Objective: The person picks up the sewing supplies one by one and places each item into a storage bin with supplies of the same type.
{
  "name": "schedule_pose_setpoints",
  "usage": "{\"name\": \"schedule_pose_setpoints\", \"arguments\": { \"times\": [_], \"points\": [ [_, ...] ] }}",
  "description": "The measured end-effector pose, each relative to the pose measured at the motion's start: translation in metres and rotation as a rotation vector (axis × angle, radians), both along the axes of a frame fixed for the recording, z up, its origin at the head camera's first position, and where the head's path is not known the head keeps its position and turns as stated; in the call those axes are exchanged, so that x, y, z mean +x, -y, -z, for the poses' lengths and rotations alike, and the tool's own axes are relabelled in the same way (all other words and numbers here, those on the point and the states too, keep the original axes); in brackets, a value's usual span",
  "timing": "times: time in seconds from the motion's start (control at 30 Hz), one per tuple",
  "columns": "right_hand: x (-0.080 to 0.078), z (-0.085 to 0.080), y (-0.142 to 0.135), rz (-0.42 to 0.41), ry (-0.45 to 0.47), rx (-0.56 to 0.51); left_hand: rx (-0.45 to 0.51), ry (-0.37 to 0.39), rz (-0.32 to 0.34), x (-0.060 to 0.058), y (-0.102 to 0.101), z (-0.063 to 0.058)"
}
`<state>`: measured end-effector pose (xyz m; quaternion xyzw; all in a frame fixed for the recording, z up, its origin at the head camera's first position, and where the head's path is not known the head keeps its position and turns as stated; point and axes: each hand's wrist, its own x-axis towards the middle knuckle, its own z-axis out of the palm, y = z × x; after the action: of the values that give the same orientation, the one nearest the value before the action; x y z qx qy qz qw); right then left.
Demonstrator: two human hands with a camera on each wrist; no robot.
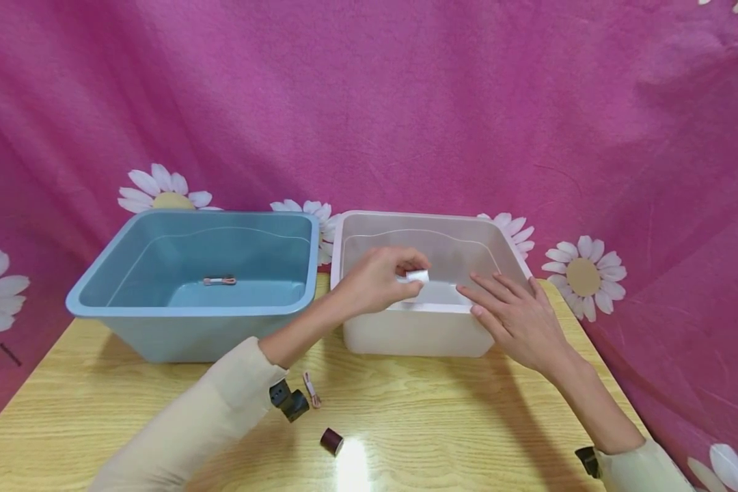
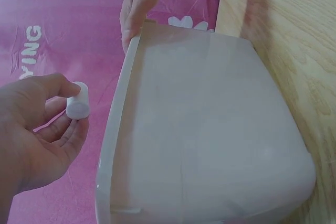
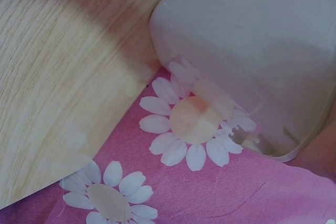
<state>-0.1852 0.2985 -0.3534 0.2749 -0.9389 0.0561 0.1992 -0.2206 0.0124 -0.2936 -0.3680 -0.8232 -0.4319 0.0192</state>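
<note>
Left hand (image 1: 378, 281) pinching the white cylinder (image 1: 417, 276) above the pale bin (image 1: 415, 335), right hand (image 1: 523, 324) straight-fingered at its rim (image 1: 436, 307), I'd, from my end, keep that grip light and the knuckles clear, since the left wrist view shows the cylinder higher than the rim, which the head view leaves unclear.

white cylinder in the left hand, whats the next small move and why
Probably lower the white cylinder into the pale bin and let go: the left hand pinches it above that bin, and the right hand is at its right side.
</note>
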Motion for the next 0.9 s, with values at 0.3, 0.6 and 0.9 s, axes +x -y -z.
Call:
{"name": "schedule_pose_setpoints", "arguments": {
  "times": [0.3,0.6,0.9],
  "points": [
    [0.001,-0.002,0.0,-0.003,-0.003,0.003,-0.006,-0.02,0.009,-0.012,-0.011,-0.007],
    [0.001,-0.002,0.001,-0.009,-0.011,0.003,-0.048,0.019,-0.022,-0.023,-0.018,-0.006],
    [-0.001,-0.002,0.0,-0.01,-0.018,0.003,-0.094,0.042,-0.039,-0.036,-0.025,-0.003]
  ]
}}
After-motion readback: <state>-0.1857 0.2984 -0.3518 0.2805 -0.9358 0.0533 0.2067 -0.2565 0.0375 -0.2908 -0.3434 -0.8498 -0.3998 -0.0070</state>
